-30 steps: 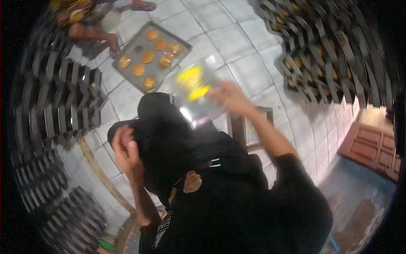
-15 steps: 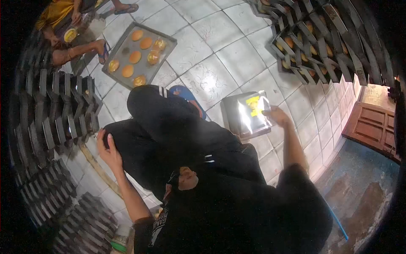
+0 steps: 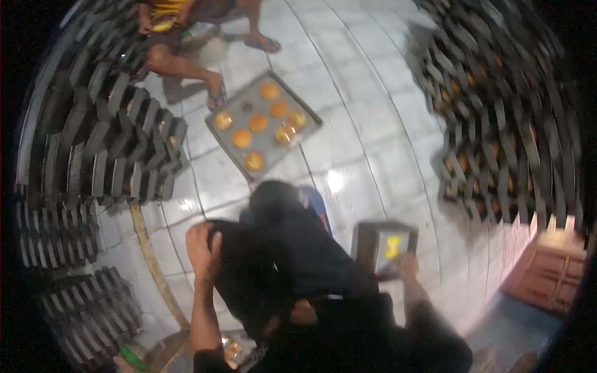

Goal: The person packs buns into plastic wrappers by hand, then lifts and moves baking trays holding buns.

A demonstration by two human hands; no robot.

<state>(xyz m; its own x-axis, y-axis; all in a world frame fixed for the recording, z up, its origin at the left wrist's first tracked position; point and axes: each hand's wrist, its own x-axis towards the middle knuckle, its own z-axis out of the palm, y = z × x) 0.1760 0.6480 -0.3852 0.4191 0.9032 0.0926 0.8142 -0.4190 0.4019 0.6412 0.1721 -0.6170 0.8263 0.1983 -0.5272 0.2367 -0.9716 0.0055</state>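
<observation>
My left hand point(image 3: 204, 248) rests on my black-clothed knee, its fingers spread and holding nothing. On my right, a dark metal tin point(image 3: 367, 239) stands on the tiled floor beside my leg. Clear plastic packaging with a yellow print point(image 3: 393, 247) lies over the tin. My right hand point(image 3: 408, 266) is at its near right edge, fingers closed on the plastic, though motion blurs them. In front of my knees is a metal baking tray point(image 3: 233, 149) with several round golden buns point(image 3: 259, 123), some of which look wrapped in shiny plastic.
Stacked dark trays point(image 3: 118, 155) rise on the left, and more stacks with buns point(image 3: 491, 149) on the right. Another person point(image 3: 180, 68) sits beyond the tray, holding something yellow. A wooden strip point(image 3: 149, 261) lies left of me. A brown door point(image 3: 547, 273) is at right.
My view has swung, so the tray and tin appear lower and further right. My right hand stays at the plastic packaging by the tin; my left hand stays on my knee.
</observation>
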